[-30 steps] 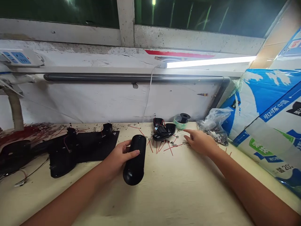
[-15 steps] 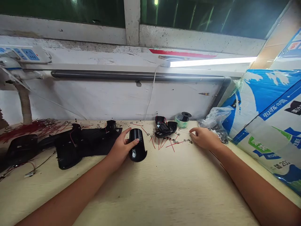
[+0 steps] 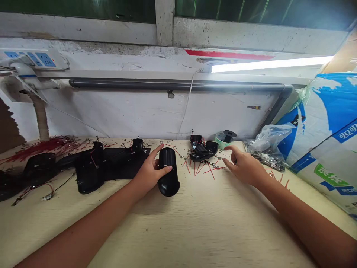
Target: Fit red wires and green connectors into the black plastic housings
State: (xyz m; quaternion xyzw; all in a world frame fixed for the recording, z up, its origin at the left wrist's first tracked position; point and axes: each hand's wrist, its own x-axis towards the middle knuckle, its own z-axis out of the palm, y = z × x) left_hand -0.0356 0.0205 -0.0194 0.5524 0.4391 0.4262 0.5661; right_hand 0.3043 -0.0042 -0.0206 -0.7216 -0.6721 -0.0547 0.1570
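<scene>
My left hand grips a glossy black plastic casing with a rounded lower end, thumb across its front and fingers behind its left side. My right hand hovers over the right part of the table, index finger and thumb apart, with nothing visible between them; its other fingers curl and are partly hidden. Just left of it lie short red wires and small metal bits. Behind those wires sits a pair of black curved plastic parts with red wire inside.
A roll of clear green tape and a black spool stand by the wall. At right are a plastic bag of small parts and a blue-white carton. Several wired black casings and a red wire pile occupy the left.
My left hand has turned the casing so its rounded outer end shows. My right hand's index finger and thumb have spread wider. The whole view has shifted slightly.
</scene>
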